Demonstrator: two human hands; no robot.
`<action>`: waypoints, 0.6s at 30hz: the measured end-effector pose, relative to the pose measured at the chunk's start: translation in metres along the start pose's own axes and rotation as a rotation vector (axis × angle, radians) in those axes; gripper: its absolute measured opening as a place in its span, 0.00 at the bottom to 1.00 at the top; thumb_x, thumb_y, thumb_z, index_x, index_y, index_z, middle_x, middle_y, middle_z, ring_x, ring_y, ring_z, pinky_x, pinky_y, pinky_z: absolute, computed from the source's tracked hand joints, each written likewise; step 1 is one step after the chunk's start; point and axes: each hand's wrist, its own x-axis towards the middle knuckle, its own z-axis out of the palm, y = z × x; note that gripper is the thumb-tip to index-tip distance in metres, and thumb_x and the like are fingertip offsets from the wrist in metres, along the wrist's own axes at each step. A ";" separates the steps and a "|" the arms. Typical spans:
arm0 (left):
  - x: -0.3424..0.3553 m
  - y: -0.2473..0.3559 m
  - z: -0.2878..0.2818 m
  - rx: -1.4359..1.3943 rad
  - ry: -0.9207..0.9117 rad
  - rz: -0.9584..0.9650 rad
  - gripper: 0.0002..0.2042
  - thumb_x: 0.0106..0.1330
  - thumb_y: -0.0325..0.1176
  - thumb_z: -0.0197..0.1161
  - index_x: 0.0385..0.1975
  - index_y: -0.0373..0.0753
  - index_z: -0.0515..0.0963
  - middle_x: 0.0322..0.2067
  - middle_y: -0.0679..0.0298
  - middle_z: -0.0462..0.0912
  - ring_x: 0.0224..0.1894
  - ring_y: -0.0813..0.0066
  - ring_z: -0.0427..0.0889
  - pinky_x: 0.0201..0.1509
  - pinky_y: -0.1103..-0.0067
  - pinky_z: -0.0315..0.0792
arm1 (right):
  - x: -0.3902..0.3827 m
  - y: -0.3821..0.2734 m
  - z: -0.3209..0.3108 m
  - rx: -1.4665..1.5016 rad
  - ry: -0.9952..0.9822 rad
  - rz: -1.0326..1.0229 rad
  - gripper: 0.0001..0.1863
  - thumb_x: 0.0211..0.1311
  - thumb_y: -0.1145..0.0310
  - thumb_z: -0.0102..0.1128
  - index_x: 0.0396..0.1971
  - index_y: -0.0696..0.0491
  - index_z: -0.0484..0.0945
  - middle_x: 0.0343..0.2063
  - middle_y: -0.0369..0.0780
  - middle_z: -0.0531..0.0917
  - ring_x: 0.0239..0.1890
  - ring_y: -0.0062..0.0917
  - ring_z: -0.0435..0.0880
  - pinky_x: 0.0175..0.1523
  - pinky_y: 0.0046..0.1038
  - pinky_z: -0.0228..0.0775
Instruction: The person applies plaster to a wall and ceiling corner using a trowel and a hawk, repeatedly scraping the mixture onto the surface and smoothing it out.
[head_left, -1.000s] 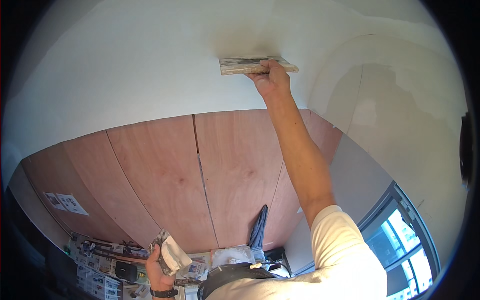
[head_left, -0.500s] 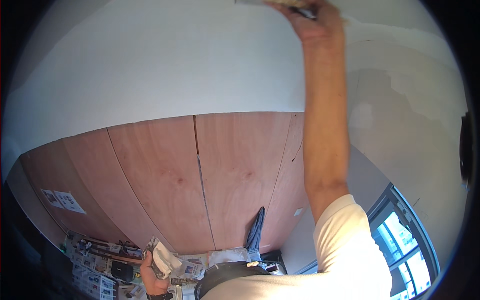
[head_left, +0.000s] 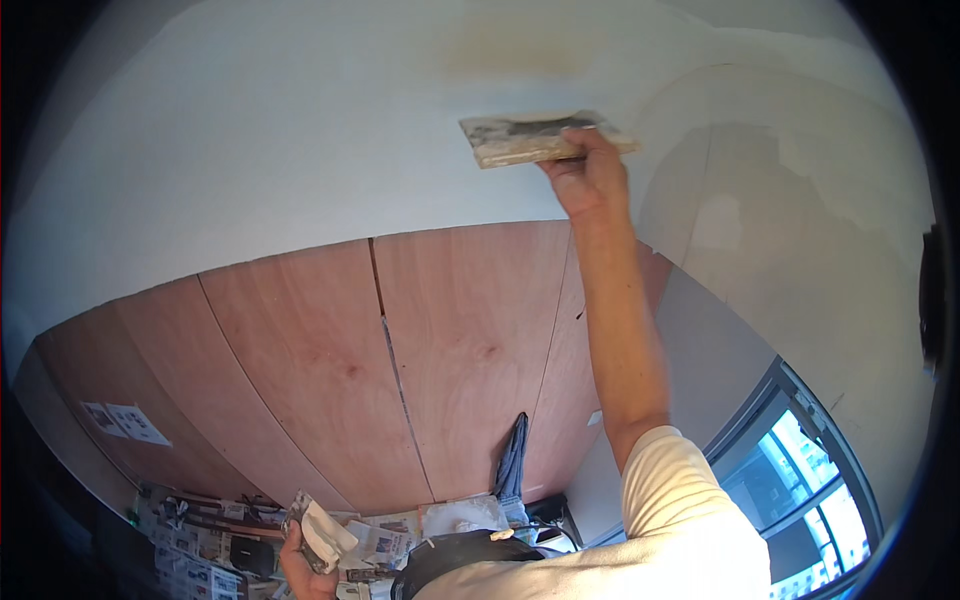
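My right arm is raised to the pale ceiling [head_left: 300, 130]. In my right hand [head_left: 592, 180] is a wide plastering trowel [head_left: 520, 140], its back streaked with dark and cream smears. The fingers are wrapped round its handle, and the blade lies close to the ceiling; whether it touches, I cannot tell. Low on the left, my left hand [head_left: 303, 568] is closed on a plaster-smeared scraper [head_left: 322, 535] with a thick cream-coloured mass on it. Its handle is hidden by the fingers. A blurred tan patch [head_left: 515, 45] shows on the ceiling beyond the trowel.
Reddish plywood panels [head_left: 480, 350] line the wall ahead, with a dark cloth [head_left: 512, 455] hanging on them. Newspapers [head_left: 390, 540] and tools lie along the floor at the lower left. A patchy grey wall [head_left: 800, 240] and a window [head_left: 800, 480] are on the right.
My right hand has brought the trowel back from the top edge, down and slightly left in view. The left hand still holds the scraper low, slightly lower than before.
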 end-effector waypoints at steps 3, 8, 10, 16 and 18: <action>-0.013 0.008 0.011 0.018 -0.009 -0.035 0.18 0.77 0.39 0.54 0.59 0.35 0.75 0.57 0.59 0.80 0.57 0.62 0.79 0.61 0.66 0.74 | 0.025 0.007 -0.013 -0.022 0.090 0.070 0.13 0.61 0.85 0.49 0.46 0.65 0.67 0.50 0.50 0.68 0.54 0.46 0.74 0.64 0.62 0.70; -0.017 0.007 0.022 0.043 0.072 -0.066 0.18 0.77 0.37 0.54 0.60 0.35 0.74 0.59 0.59 0.79 0.59 0.62 0.78 0.65 0.64 0.72 | 0.053 0.006 -0.010 0.001 0.119 0.147 0.15 0.62 0.86 0.45 0.50 0.68 0.63 0.53 0.54 0.64 0.59 0.52 0.69 0.62 0.71 0.68; -0.005 0.001 0.015 -0.010 0.079 -0.046 0.17 0.75 0.39 0.55 0.57 0.36 0.75 0.53 0.59 0.83 0.54 0.60 0.82 0.60 0.63 0.76 | 0.072 0.003 -0.012 -0.014 0.129 0.168 0.16 0.63 0.85 0.44 0.51 0.67 0.62 0.54 0.54 0.62 0.61 0.54 0.68 0.60 0.75 0.66; -0.010 0.006 0.024 -0.001 0.095 -0.073 0.18 0.76 0.38 0.54 0.60 0.35 0.74 0.58 0.59 0.80 0.58 0.61 0.79 0.63 0.63 0.74 | 0.111 -0.025 0.031 -0.139 0.036 0.172 0.22 0.67 0.80 0.47 0.59 0.66 0.58 0.64 0.57 0.56 0.67 0.68 0.56 0.63 0.76 0.60; -0.010 0.004 0.027 -0.014 0.067 -0.071 0.18 0.76 0.37 0.54 0.59 0.35 0.74 0.57 0.59 0.80 0.58 0.62 0.79 0.63 0.63 0.74 | 0.103 -0.052 0.059 -0.119 -0.021 0.148 0.24 0.67 0.79 0.47 0.61 0.66 0.58 0.66 0.57 0.56 0.68 0.65 0.55 0.66 0.74 0.58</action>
